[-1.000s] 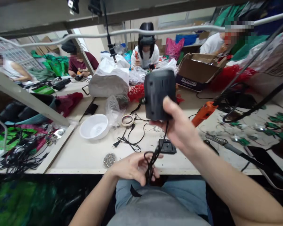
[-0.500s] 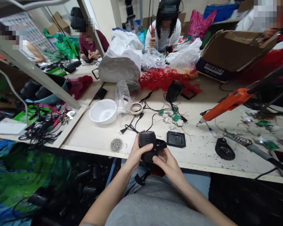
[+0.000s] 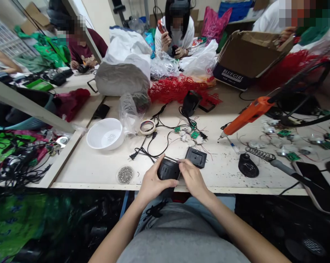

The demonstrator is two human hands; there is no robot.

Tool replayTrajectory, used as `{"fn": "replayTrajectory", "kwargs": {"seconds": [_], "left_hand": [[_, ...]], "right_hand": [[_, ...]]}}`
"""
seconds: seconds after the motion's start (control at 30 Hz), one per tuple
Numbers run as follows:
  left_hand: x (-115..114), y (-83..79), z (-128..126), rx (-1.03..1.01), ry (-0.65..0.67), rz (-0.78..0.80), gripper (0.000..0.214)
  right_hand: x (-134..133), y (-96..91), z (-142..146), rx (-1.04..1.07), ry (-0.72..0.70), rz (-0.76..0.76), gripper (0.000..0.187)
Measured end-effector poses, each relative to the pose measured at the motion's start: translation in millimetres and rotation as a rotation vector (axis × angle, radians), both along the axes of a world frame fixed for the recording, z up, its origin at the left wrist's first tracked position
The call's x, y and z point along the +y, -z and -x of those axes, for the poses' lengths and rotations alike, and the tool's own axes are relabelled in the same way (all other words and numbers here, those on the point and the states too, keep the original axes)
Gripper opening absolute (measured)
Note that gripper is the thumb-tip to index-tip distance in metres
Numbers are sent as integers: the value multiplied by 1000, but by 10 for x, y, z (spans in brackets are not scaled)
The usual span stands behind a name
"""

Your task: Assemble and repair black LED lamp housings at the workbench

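A small black plastic housing [image 3: 168, 171] sits at the table's near edge, held between both hands. My left hand [image 3: 151, 182] wraps its left side, thumb on top. My right hand [image 3: 191, 178] pinches its right upper edge with closed fingers. A black cord hangs from the housing down over my lap [image 3: 154, 211]. A flat black square cover [image 3: 196, 157] lies on the table just beyond my right hand. A round tin of small screws [image 3: 125, 174] lies left of my left hand.
On the table are a white bowl [image 3: 105, 134], a tape roll [image 3: 147, 126], black power cords [image 3: 151, 146], small green circuit boards [image 3: 193, 134], an orange glue gun [image 3: 247, 115], a soldering iron [image 3: 280, 165] and a cardboard box [image 3: 249, 58]. Other people work at the far side.
One second ago my right hand held the housing up high while my left held the cord. The housing has come down to the table edge, now gripped by both hands.
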State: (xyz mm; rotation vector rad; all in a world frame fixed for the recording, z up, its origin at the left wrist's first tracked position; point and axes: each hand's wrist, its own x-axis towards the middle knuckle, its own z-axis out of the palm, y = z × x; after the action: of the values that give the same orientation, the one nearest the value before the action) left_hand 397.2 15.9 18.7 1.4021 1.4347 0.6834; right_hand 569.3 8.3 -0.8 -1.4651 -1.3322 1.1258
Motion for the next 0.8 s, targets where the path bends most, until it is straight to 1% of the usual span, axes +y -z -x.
{"fn": "replayTrajectory", "kwargs": {"seconds": [0.07, 0.1, 0.13, 0.17, 0.23, 0.27, 0.3, 0.33, 0.37, 0.43, 0.47, 0.5, 0.57, 0.63, 0.67, 0.7, 0.73, 0.8], "left_hand": [[4, -1, -22, 97, -4, -38, 97], [13, 7, -36, 141, -1, -57, 98], [26, 21, -49, 179, 7, -80, 98], [43, 39, -62, 209, 23, -105, 99], [85, 80, -82, 243, 76, -149, 98], [109, 98, -90, 251, 112, -166, 97], [133, 111, -96, 258, 147, -181, 96], [154, 118, -103, 264, 178, -192, 94], [172, 119, -111, 269, 202, -202, 91], [187, 106, -132, 279, 225, -214, 87], [184, 95, -146, 288, 224, -215, 86], [175, 84, -161, 303, 215, -215, 86], [145, 64, -192, 331, 187, -224, 84], [119, 52, -211, 341, 166, -247, 75], [113, 47, -215, 342, 161, -258, 69], [111, 44, -214, 346, 160, -267, 65], [114, 41, -211, 356, 162, -275, 62], [123, 39, -207, 398, 166, -299, 62]], "right_hand": [[-19, -93, -63, -58, -43, -25, 61], [-22, -144, -131, -103, -26, -63, 56], [-14, -195, -230, -165, 41, -131, 50], [11, -245, -358, -237, 152, -225, 42], [125, -325, -684, -385, 564, -477, 25], [213, -351, -862, -402, 761, -557, 24], [316, -367, -1034, -356, 905, -599, 36], [426, -376, -1189, -274, 923, -597, 50], [535, -379, -1316, -191, 835, -537, 55], [716, -390, -1462, -76, 613, -394, 48], [776, -405, -1476, -47, 530, -345, 43], [811, -430, -1453, -34, 483, -327, 39], [806, -512, -1320, -33, 446, -373, 41], [716, -623, -1117, -14, 414, -481, 49], [650, -679, -1007, 23, 392, -536, 51], [580, -729, -898, 96, 339, -556, 53], [509, -768, -792, 195, 277, -549, 57], [383, -803, -600, 376, 139, -455, 74]]}}
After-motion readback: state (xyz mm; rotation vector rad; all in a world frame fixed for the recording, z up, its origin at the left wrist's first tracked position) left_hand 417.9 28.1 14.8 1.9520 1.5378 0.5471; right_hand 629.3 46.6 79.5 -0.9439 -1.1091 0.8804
